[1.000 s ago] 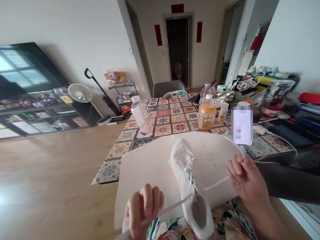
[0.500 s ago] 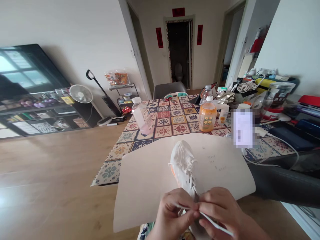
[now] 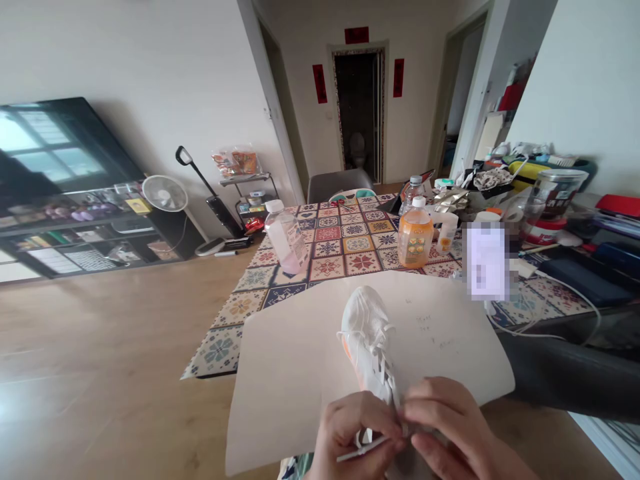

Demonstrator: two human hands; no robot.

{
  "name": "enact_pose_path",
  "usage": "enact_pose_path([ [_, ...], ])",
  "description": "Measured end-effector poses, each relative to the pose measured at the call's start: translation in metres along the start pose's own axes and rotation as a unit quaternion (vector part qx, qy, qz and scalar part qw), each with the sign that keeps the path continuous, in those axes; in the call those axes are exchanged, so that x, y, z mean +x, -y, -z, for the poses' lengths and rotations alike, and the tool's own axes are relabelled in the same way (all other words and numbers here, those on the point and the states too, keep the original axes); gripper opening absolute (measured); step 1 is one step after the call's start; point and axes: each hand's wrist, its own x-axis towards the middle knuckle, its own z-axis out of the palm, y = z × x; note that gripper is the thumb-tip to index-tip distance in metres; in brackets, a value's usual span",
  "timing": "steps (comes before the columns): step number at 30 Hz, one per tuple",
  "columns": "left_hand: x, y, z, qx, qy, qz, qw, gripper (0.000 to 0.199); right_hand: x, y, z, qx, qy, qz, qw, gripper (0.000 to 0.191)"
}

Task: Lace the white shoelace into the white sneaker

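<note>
A white sneaker (image 3: 367, 333) rests on a large white sheet of paper (image 3: 285, 380), its toe pointing away from me. White shoelace loops run down its front. Over the ankle end of the shoe, my left hand (image 3: 357, 430) pinches a white shoelace (image 3: 367, 449), whose loose length crosses below the fingers. My right hand (image 3: 445, 420) is closed close beside it, fingertips meeting the left ones at the lace. Both hands cover the shoe's opening, and exactly how the lace runs between the fingertips is hidden.
On the patterned tablecloth (image 3: 330, 250) stand a pinkish bottle (image 3: 287, 240) and an orange drink bottle (image 3: 415, 237). A blurred-out upright screen (image 3: 487, 260) and a white cable (image 3: 565, 277) are to the right, before piled household items. A dark chair (image 3: 560, 373) sits at the right edge.
The lace end that stuck out to the lower right below my right hand now shows at the lower left, under my left hand. My fingertips have shifted slightly right and down. The view tilted slightly.
</note>
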Motion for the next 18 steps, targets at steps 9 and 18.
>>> enact_pose_path([
  [9,0.004,-0.003,0.004,0.023,-0.005,-0.016,1.0,0.007,0.008,0.001,-0.006,0.009,-0.042,0.041,0.998,0.014],
  [18,0.009,0.0,0.002,-0.083,-0.108,0.119,0.983,0.028,0.002,-0.007,-0.001,0.071,-0.089,0.077,0.99,0.016],
])
